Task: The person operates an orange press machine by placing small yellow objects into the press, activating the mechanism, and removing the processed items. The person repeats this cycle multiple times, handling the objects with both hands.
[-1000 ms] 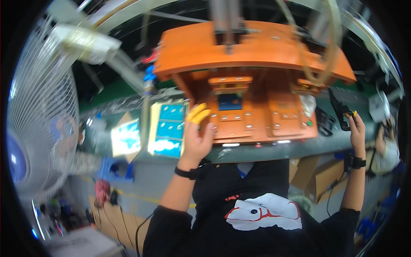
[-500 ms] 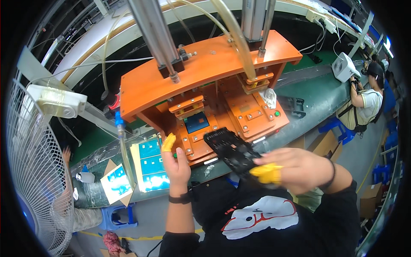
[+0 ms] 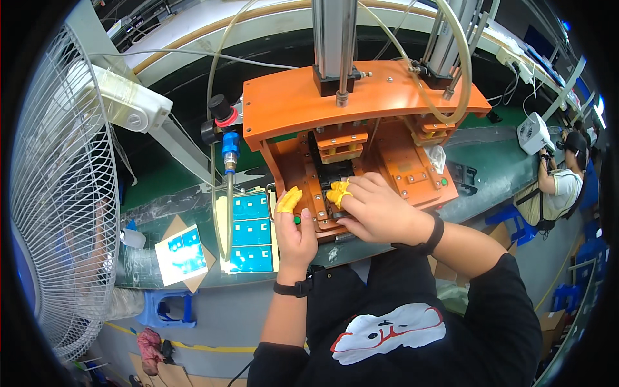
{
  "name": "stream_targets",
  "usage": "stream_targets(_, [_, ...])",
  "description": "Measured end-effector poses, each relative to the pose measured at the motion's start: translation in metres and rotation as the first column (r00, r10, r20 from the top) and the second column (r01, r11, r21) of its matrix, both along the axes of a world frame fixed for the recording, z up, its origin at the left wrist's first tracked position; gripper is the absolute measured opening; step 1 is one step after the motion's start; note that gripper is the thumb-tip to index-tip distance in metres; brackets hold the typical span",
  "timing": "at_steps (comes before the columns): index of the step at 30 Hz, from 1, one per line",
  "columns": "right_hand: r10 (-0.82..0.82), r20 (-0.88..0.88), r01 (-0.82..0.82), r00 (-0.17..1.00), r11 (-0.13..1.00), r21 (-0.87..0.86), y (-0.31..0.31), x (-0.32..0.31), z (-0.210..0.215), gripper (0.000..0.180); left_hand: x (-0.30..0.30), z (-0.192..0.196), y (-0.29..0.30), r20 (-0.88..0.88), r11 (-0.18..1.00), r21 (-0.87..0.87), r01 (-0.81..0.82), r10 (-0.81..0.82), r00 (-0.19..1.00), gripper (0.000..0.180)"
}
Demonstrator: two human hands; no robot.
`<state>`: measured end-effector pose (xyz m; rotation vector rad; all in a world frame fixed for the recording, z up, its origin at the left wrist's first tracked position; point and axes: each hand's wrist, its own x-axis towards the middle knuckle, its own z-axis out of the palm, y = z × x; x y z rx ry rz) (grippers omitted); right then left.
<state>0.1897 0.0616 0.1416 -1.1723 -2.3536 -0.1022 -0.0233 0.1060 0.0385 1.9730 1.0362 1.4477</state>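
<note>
A black plastic frame [image 3: 331,171] with cutouts lies in the left station of the orange press [image 3: 293,116], under its pressing block. My right hand [image 3: 377,205], with yellow finger cots, grips the frame's near end, the fingers bent over it and the thumb toward the front edge. My left hand [image 3: 296,233], also with yellow on its fingertips, is held upright at the press's front left corner. Its fingers are stretched and the thumb stands apart, close to a green button [image 3: 297,220]; it holds nothing. Part of the frame is hidden by the block and my right fingers.
Blue film sheets [image 3: 250,231] lie left of the press, beside a white card with blue film [image 3: 184,255]. A fan [image 3: 64,193] stands far left. An air regulator [image 3: 225,119] with hoses adjoins the press. Another black frame [image 3: 463,175] lies to the right; a person sits beyond.
My right hand has carried the black frame forward and left, from in front of the press into its left station. My left hand stays near the front left corner. The whole view has shifted.
</note>
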Motion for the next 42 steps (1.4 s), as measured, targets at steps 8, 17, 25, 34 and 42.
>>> stream_targets(8, [-0.005,0.036,0.012,0.999,0.98,-0.197,0.015,0.007,0.012,0.059,0.002,0.005,0.0,0.028,1.0,-0.005,0.023,-0.023,0.999,0.036])
stream_targets(17, [0.121,-0.121,-0.111,0.985,0.99,0.092,-0.042,-0.009,0.018,0.032,-0.027,0.0,-0.025,-0.115,0.986,0.155,-0.053,0.071,0.991,0.039])
stream_targets(25, [0.24,-0.345,-0.377,0.907,0.829,-0.414,-0.075,-0.052,-0.108,0.026,-0.059,-0.018,-0.038,-0.167,1.0,-0.014,0.025,-0.027,0.986,0.043])
stream_targets(34, [0.22,-0.401,-0.385,0.889,0.833,-0.397,-0.041,-0.113,-0.18,0.041,-0.152,-0.099,-0.06,-0.627,0.968,0.016,-0.25,0.204,0.752,0.047])
stream_targets(42, [0.141,-0.362,-0.289,0.922,0.87,-0.398,-0.022,-0.135,-0.196,0.046,-0.149,-0.107,-0.06,-0.541,0.977,-0.063,-0.206,0.14,0.829,0.047])
